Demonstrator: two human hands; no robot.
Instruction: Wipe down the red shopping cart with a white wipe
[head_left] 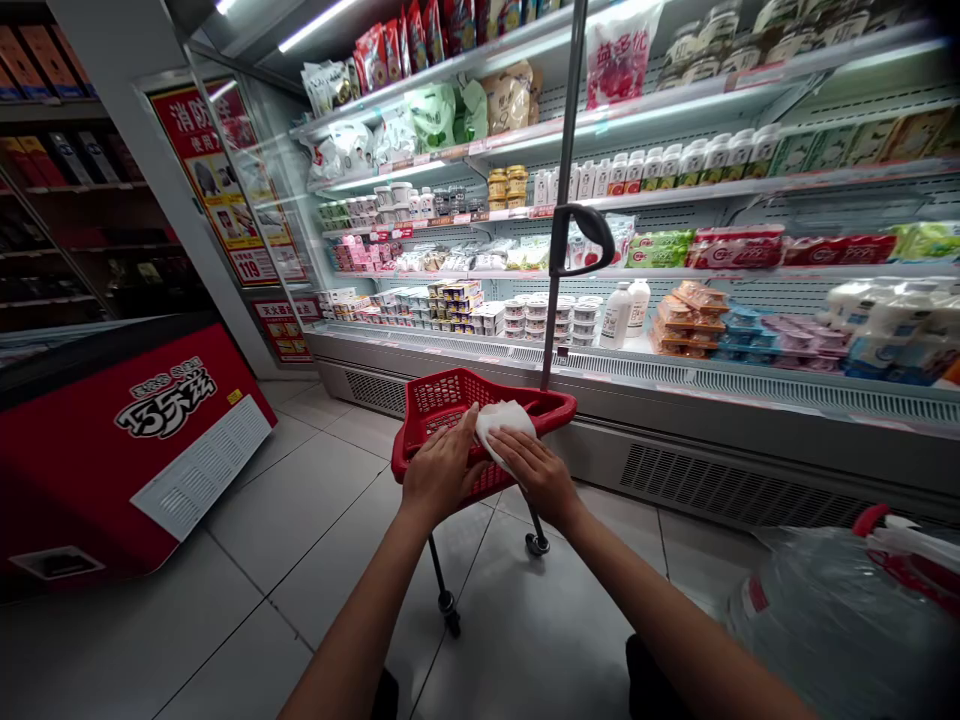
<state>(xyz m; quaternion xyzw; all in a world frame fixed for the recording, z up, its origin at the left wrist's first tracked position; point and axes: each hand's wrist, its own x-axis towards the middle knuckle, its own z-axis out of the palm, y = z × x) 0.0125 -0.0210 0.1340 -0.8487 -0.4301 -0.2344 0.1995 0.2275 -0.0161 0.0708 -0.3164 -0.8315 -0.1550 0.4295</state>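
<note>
White cloth [504,420] on red basket [556,410]

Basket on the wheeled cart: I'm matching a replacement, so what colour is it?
The basket is red, shown best in the head view.

Your right hand [534,468] covers part of the white cloth [504,418], which hides a stretch of the red basket [559,408]. You cannot see your palms' undersides. The bottom edge cuts off your forearms [360,640], the right edge the blurred wrapped bottle [832,610], the left edge the red freezer [67,480]. Shelf price labels [478,147] are too small to read.
</note>
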